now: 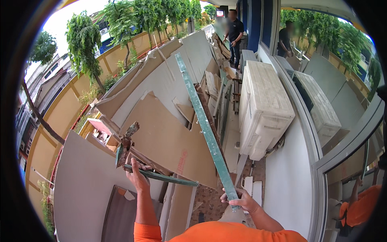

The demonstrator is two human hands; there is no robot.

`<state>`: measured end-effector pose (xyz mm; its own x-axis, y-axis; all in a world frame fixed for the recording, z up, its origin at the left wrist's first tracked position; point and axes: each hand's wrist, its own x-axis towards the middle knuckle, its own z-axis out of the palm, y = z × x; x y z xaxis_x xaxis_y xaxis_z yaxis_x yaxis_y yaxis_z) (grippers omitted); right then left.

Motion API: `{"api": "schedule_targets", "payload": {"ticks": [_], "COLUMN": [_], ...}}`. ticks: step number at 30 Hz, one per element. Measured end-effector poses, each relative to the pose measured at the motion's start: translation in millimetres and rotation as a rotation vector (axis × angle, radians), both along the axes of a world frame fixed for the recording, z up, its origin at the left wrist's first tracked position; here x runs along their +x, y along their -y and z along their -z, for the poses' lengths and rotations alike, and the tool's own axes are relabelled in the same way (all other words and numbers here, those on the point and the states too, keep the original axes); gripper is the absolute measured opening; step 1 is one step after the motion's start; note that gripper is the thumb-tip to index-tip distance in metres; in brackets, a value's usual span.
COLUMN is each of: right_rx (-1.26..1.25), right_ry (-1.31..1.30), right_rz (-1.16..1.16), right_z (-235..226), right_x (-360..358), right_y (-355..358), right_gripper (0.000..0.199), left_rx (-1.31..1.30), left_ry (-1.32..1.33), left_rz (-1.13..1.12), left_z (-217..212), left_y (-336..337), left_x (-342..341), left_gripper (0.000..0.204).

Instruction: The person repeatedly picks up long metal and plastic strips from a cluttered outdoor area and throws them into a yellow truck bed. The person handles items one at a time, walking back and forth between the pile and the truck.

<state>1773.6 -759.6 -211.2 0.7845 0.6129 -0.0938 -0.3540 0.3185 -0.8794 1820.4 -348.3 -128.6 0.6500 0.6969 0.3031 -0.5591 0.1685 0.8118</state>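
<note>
My right hand (245, 201) is closed around the near end of a long green bar (207, 133) with chipped, speckled paint. The bar slants up and away to the left, and a rusty brown strip (200, 94) shows along its right side. My left hand (139, 174) grips a shorter green bar (171, 178), whose other end points right, toward the long bar. Just above my left fingers is a rusted, jagged bracket-like piece (126, 144); whether it is joined to the short bar is hard to tell. Both bars are held up in front of my orange sleeves.
Large boards (161, 137) lean and lie across the left side, with broken pieces farther back. A white air-conditioner outdoor unit (266, 105) stands at right beside a window wall. A person (235, 36) in dark clothes stands at the far end. White scraps (252, 189) lie on the floor.
</note>
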Motion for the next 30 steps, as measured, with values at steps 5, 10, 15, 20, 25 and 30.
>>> {"api": "schedule_targets", "payload": {"ticks": [5, 10, 15, 20, 25, 30], "right_rx": [0.024, -0.137, -0.139, -0.066, 0.012, 0.056], "right_ry": [-0.099, -0.031, 0.042, 0.054, 0.022, 0.013], "right_rz": [-0.017, -0.087, -0.167, -0.250, -0.361, -0.539], "right_z": [-16.7, -40.5, -57.3, -58.9, -52.9, -62.0], "right_x": [-103.9, -166.2, -200.1, -232.9, -271.0, -315.9], "right_y": [-43.8, -40.7, -41.3, -47.6, -62.1, -106.3], "right_gripper": [0.068, 0.071, 0.071, 0.075, 0.077, 0.079], "left_rx": [-0.169, -0.278, -0.306, -0.360, -0.568, -0.668], "left_ry": [-0.149, -0.055, -0.015, 0.049, -0.131, -0.137], "left_rz": [-0.041, -0.062, -0.208, -0.363, -0.521, -0.702], "left_z": [2.9, 15.6, 9.4, 9.5, 27.4, 37.4], "left_y": [-37.1, -52.9, -51.2, -48.6, -25.4, -5.2], "left_x": [-106.4, -198.2, -298.7, -402.3, -508.3, -635.8], "left_gripper": [0.058, 0.063, 0.067, 0.068, 0.075, 0.076]}}
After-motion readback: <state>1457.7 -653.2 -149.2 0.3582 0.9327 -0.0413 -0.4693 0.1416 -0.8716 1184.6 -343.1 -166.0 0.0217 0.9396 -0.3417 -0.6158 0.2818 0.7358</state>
